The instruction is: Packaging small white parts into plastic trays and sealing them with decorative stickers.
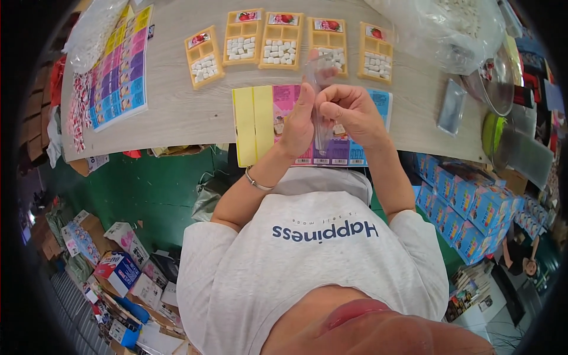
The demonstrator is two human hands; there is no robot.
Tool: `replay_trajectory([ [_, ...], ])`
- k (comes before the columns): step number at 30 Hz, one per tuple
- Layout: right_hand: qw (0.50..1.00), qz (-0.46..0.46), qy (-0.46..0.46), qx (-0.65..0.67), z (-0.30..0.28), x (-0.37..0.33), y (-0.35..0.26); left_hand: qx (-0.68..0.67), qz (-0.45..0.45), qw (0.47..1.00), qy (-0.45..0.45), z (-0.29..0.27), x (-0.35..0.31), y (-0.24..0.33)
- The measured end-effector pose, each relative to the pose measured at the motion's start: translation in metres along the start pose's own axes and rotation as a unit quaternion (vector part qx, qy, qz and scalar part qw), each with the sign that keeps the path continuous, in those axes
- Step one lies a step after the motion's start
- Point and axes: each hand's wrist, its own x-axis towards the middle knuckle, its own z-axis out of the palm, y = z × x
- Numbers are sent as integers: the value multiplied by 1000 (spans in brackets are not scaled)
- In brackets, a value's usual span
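Observation:
Over the front of the table I hold a clear plastic cover (322,137), turned nearly on edge. My left hand (300,121) grips it from the left, thumb along its near face and fingertips showing beyond it. With fingers curled in a pinch, my right hand (355,115) meets the cover's right side; what lies between those fingertips is too small to make out. Below both hands lies a colourful sticker sheet (378,109), with pale yellow bare strips at its left. Just past my fingers stands a yellow tray (327,40) with white marshmallow-like pieces and a strawberry-printed packet.
Several similar yellow trays (204,57) form a row at the back. More sticker sheets (121,77) lie left, by a clear bag (92,35). At right are a large clear bag (441,29), clear plastic covers (452,106) and a bowl (497,77). Blue boxes (467,207) are stacked below.

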Motion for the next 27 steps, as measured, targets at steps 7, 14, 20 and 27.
replay_trajectory([
  [7,1000,8,19,21,-2,4,3,-84,4,996,-11,-6,3,-3],
  [14,999,18,40,24,-2,0,5,-123,9,991,-57,-11,4,-10],
  [20,918,-181,178,-306,21,-8,21,-6,66,997,30,2,6,-20],
  [27,937,-122,318,-75,-54,-38,-41,-251,-61,965,50,-52,2,12],
])
